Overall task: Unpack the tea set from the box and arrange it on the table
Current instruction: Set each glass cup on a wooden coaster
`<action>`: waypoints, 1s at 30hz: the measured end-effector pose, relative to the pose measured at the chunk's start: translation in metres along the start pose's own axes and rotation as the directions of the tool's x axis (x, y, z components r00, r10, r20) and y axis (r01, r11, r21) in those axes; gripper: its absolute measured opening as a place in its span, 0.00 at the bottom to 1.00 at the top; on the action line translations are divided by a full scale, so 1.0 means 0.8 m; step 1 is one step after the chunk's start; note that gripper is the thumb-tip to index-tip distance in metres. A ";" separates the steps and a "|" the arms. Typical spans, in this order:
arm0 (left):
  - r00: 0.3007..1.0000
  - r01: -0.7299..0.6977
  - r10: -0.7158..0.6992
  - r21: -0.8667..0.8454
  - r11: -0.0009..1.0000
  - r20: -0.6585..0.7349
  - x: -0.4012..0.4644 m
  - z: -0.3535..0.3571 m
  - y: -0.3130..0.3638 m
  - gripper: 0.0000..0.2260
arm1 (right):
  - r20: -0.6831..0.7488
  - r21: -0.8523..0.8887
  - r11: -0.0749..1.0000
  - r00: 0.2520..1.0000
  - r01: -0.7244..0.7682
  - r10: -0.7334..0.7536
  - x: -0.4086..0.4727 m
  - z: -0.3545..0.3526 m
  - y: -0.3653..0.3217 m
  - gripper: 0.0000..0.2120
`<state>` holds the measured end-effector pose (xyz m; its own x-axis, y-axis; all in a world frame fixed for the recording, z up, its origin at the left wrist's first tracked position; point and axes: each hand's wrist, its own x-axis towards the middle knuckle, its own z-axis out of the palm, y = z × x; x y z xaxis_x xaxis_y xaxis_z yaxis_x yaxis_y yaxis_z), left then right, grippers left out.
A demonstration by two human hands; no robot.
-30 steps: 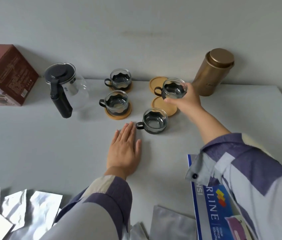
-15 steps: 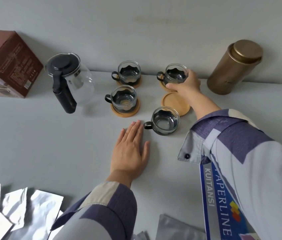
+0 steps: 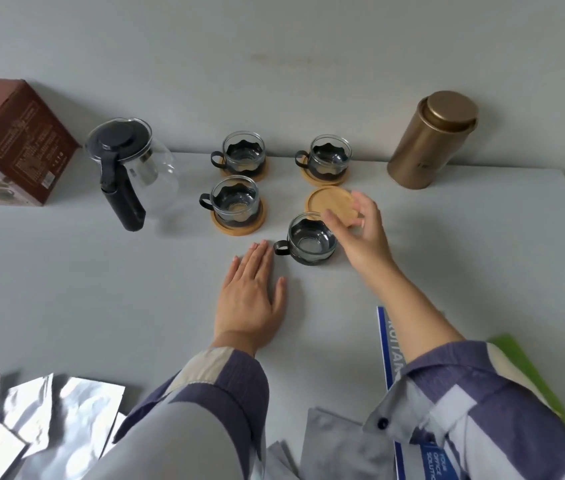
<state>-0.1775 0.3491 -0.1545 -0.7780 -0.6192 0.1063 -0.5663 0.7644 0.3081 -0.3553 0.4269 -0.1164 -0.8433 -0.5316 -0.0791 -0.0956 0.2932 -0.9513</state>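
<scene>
Head view, tea set laid out on table (image 3: pixel 66 289). Landmark: glass pot (image 3: pixel 132 168), standing just right of box (image 3: pixel 7 143). Right of pot, 2 rows of 2: in far row, cup 1 (image 3: pixel 243 155) and cup 2 (image 3: pixel 328 159), each seated on a wooden coaster; in near row, cup 3 (image 3: pixel 236 204) seated likewise, then 1 bare coaster (image 3: pixel 329 206). Nearer still and right of pot, cup 4 (image 3: pixel 310 242), direct on table, just in front of bare coaster, handle pointing back toward pot. Right hand (image 3: pixel 360 233) over cup 4 and coaster edge, fingers loosely spread, grasping nothing. Left hand (image 3: pixel 253 299) flat on table, fingers straight, released, fingertips just beside cup 4's handle. Far right of pot, gold tin (image 3: pixel 430 140) against wall. Probable remaining step: seating cup 4 on bare coaster. Hazards, as judged: smooth glass slipping from a shallow pinch at rim; cup foot catching raised coaster rim and tipping; coaster sliding back into cup 2's coaster if pushed; sleeve or wrist sweeping cup 4 during reach; left fingertips nudging handle and turning cup off line.
</scene>
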 end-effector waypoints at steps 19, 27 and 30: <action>1.000 0.010 -0.010 0.020 1.000 0.008 0.000 0.004 0.004 0.29 | -0.102 -0.236 0.960 0.978 0.152 -0.180 -0.036 0.029 0.029 0.38; 1.000 0.010 -0.010 0.016 1.000 0.007 0.002 0.003 0.003 0.28 | -0.198 -0.192 0.974 0.968 0.119 -0.157 0.036 0.010 0.003 0.36; 1.000 0.012 -0.012 0.014 1.000 0.008 0.002 0.002 0.003 0.28 | -0.186 -0.204 0.976 0.975 0.079 -0.118 0.053 0.011 0.007 0.40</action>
<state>-0.1806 0.3501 -0.1547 -0.7729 -0.6273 0.0951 -0.5795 0.7591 0.2966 -0.3867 0.3989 -0.1278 -0.9099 -0.4049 0.0902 -0.2674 0.4060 -0.8739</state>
